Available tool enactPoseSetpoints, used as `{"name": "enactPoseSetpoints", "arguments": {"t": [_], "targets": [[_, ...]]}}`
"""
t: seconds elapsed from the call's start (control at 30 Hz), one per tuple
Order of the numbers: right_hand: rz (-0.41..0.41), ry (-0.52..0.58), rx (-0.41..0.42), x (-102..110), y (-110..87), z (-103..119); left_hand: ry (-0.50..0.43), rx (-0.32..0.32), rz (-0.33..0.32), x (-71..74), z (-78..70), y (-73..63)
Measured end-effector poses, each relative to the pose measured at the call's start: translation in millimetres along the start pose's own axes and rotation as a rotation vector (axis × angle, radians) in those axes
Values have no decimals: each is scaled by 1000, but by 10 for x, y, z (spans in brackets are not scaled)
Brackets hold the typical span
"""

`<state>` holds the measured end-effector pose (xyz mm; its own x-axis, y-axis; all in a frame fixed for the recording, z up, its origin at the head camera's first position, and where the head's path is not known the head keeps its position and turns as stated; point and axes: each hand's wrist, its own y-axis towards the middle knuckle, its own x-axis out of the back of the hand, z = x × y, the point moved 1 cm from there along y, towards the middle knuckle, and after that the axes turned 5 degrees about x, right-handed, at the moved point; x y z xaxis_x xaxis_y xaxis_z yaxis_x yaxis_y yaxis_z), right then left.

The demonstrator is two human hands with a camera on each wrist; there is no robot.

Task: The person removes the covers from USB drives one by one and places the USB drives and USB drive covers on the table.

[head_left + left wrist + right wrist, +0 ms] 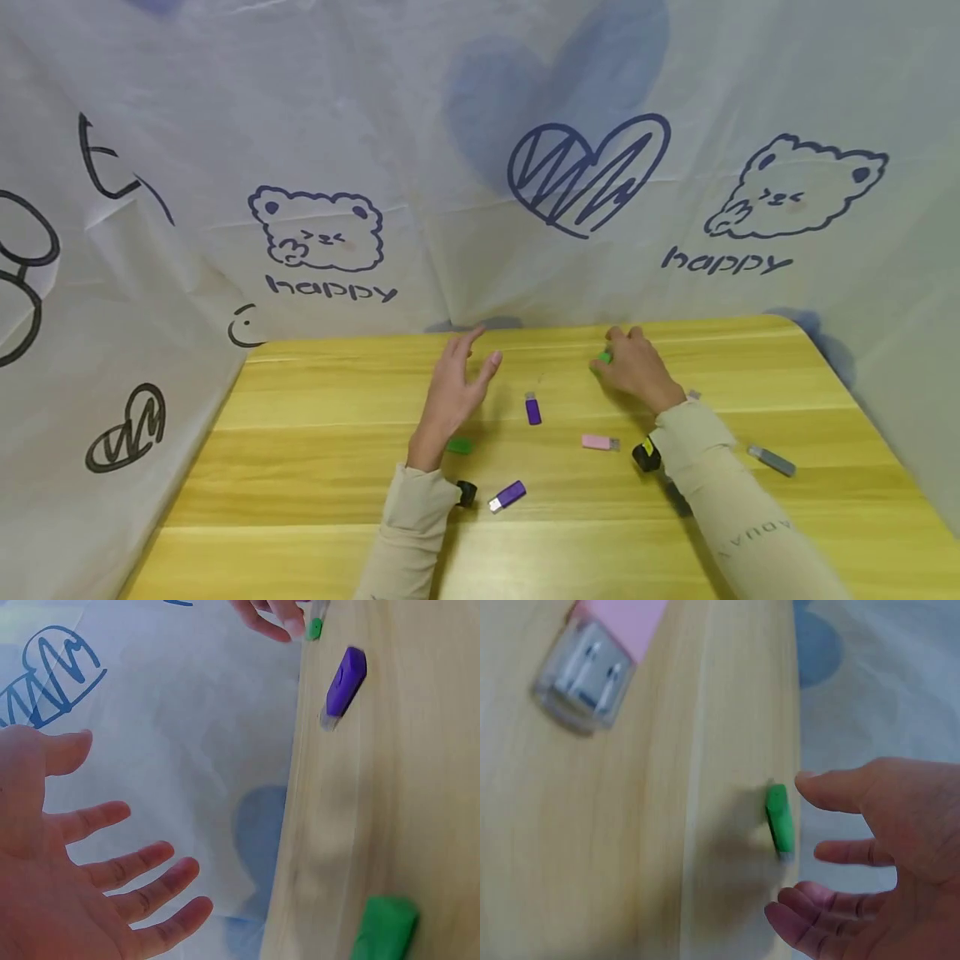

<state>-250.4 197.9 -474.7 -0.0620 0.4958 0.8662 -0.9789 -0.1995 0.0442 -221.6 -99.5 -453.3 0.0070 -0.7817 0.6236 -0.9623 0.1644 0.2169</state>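
My right hand (637, 371) is at the far side of the table, over a green USB stick (605, 357). In the right wrist view its thumb and fingers are spread on the near side of that stick (779, 817), with a gap between. My left hand (452, 396) hovers left of centre, holding nothing, its fingers apart in the left wrist view. To its right a purple USB stick (533, 410) lies on the table. A second green USB stick (460, 446) sits beside the left wrist, partly covered by it.
On the wooden table (300, 475) lie another purple USB stick (508, 497), a pink one (597, 442) and a grey one (772, 461). The right sleeve partly hides a dark piece (678, 500). A white cloth (450, 208) with drawings hangs behind the table's far edge.
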Motion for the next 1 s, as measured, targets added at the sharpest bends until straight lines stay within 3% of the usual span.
{"name": "enactPoseSetpoints", "arguments": {"t": [0.17, 0.33, 0.67, 0.8, 1.0], "targets": [[3, -6, -69, -82, 82, 37, -33, -22, 10, -68, -36, -44], [24, -25, -129, -86, 107, 60, -56, -5, 33, -123, -70, -59], [18, 38, -121, -14, 85, 155, -142, -15, 57, -158, -51, -57], [-51, 90, -79, 64, 1, 203, -169, -14, 62, -140, -59, -56], [-224, 143, -2, 172, -161, 305, -202, -3, 80, -122, -68, -45]]}}
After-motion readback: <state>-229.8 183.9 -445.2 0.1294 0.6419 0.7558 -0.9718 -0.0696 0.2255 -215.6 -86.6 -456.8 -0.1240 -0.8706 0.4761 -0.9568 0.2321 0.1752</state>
